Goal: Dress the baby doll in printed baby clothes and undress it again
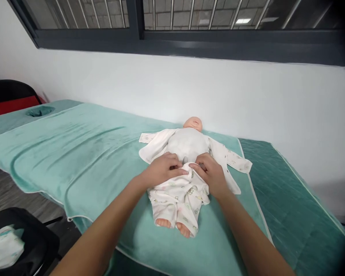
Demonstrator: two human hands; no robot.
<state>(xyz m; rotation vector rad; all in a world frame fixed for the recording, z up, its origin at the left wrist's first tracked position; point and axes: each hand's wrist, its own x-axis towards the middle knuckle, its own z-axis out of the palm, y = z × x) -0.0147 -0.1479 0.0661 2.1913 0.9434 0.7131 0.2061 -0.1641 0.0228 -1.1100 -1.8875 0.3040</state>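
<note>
A baby doll [193, 123] lies on its back on a green blanket, head toward the wall and feet toward me. Its white jacket [230, 158] is spread open, sleeves out to both sides, over a pale torso. Printed white baby trousers [175, 199] cover the legs, and the toes show at the cuffs. My left hand [166, 168] pinches the waistband on its left side, fingers curled. Opposite it, my right hand [211, 172] grips the waistband between thumb and bent fingers. A small grey patch shows at the belly between my hands.
The green blanket [89, 153] covers a padded bed with a face hole [40, 111] at the far left. A darker quilted cover [290, 199] lies at right. A black chair [37, 237] holding a printed cloth [5, 247] stands at lower left. The white wall [161, 84] borders the bed.
</note>
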